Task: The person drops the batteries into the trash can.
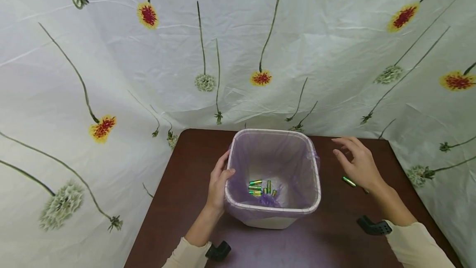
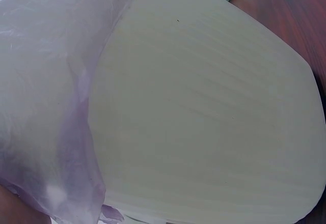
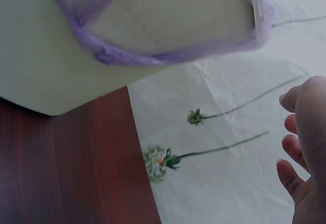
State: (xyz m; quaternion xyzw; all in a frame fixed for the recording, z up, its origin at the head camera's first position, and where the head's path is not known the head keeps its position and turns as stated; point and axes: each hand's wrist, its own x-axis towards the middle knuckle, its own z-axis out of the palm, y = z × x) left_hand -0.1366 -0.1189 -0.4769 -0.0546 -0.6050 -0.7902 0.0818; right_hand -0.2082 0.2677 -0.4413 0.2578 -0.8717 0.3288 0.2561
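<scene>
A white bin point(image 1: 270, 222) with a thin purple liner point(image 1: 297, 168) folded over its rim stands on the table. Several green and gold batteries point(image 1: 255, 187) lie on its bottom. My left hand point(image 1: 218, 185) grips the bin's left side, thumb over the rim; in the left wrist view the bin's pale wall point(image 2: 204, 112) fills most of the picture. To the right of the bin, my right hand point(image 1: 358, 164) hovers over the table, fingers loosely bent and holding nothing. Below it lies a green battery point(image 1: 348, 181), and a second small piece, mostly hidden by the wrist, shows beside it.
The dark brown table point(image 1: 186, 177) ends shortly behind the bin and to the right of my right hand. A white cloth point(image 1: 238, 53) printed with flowers hangs behind and on both sides. Black wrist mounts point(image 1: 218, 251) sit on both forearms.
</scene>
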